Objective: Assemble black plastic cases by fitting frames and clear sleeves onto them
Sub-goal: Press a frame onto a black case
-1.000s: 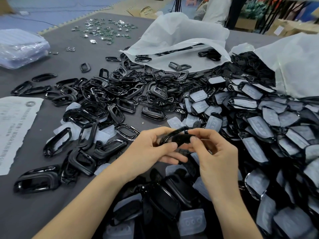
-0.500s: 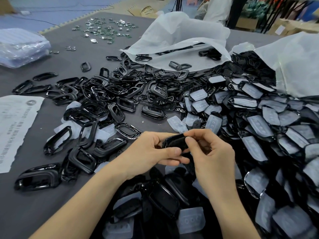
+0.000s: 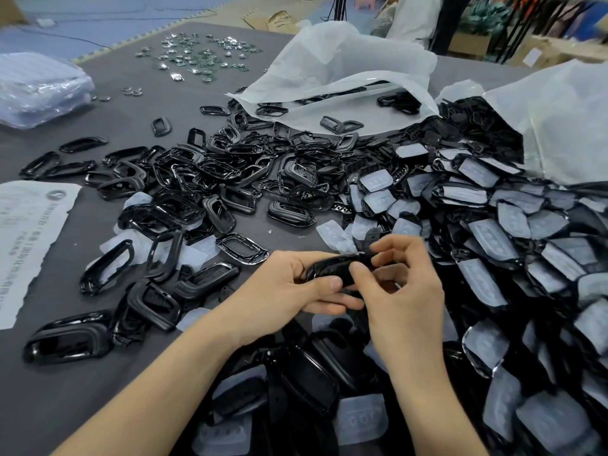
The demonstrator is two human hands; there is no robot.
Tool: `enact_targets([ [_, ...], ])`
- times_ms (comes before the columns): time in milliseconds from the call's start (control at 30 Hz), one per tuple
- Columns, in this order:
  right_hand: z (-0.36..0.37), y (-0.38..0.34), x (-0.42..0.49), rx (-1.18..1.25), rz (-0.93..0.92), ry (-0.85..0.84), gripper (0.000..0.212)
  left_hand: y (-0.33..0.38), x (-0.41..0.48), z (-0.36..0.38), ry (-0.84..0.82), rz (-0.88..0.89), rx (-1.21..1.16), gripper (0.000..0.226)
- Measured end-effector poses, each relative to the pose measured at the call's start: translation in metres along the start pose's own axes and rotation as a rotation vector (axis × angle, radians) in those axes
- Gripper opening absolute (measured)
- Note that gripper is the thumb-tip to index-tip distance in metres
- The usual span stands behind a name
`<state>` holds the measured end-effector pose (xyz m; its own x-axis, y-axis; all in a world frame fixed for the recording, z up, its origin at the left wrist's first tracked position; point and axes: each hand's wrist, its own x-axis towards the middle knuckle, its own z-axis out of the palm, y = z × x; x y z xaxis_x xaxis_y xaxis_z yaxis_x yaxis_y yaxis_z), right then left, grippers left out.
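At far left lies a wrapped bundle (image 3: pixel 39 90); I cannot tell what it holds. Below it a printed sheet (image 3: pixel 29 245) rests on the table (image 3: pixel 65 406). Loose frames (image 3: pixel 197 179) are strewn across the middle. The middle bag (image 3: pixel 345 70) lies open with a few frames in its mouth. The right bag (image 3: pixel 559 120) spills a heap of sleeved cases (image 3: pixel 493 235) that runs down toward me. I hold one case (image 3: pixel 329 268) between both hands, over the near heap. It is glossy black, oblong, with rounded ends, lying roughly level. My left hand (image 3: pixel 286 291) grips its left end, thumb along the front. My right hand (image 3: pixel 404 291) pinches its right end, the other fingers curled above.
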<state>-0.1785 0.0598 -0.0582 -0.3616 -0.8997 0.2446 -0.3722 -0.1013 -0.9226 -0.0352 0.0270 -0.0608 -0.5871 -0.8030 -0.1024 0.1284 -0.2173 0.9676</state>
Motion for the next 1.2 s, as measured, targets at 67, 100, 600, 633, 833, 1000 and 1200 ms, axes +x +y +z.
enact_targets([
  [67, -0.001, 0.001, 0.0, 0.073, 0.051, -0.012, 0.038, -0.001, 0.0, 0.0, -0.008, -0.002, -0.003, 0.031],
  [100, -0.001, 0.001, 0.001, 0.107, 0.075, -0.023, 0.038, -0.001, 0.0, 0.0, -0.008, -0.003, 0.001, 0.032],
  [600, -0.011, -0.004, 0.004, 0.023, 0.092, -0.213, 0.019, -0.003, 0.0, -0.007, 0.086, 0.074, 0.453, 0.027],
  [633, -0.011, -0.005, 0.004, -0.012, 0.074, -0.221, 0.018, -0.004, 0.0, -0.009, 0.098, 0.088, 0.492, 0.029],
  [833, -0.015, -0.017, 0.004, 0.022, 0.049, -0.307, 0.016, 0.0, -0.001, -0.013, 0.121, 0.177, 0.496, 0.028],
  [1000, -0.035, -0.018, 0.025, -0.226, -0.087, -0.159, 0.019, 0.009, 0.0, -0.02, 0.282, 0.229, 0.233, 0.024],
  [1200, -0.034, -0.016, 0.051, -0.579, -0.194, -0.166, 0.017, 0.008, 0.001, -0.023, 0.334, 0.254, 0.117, 0.018],
])
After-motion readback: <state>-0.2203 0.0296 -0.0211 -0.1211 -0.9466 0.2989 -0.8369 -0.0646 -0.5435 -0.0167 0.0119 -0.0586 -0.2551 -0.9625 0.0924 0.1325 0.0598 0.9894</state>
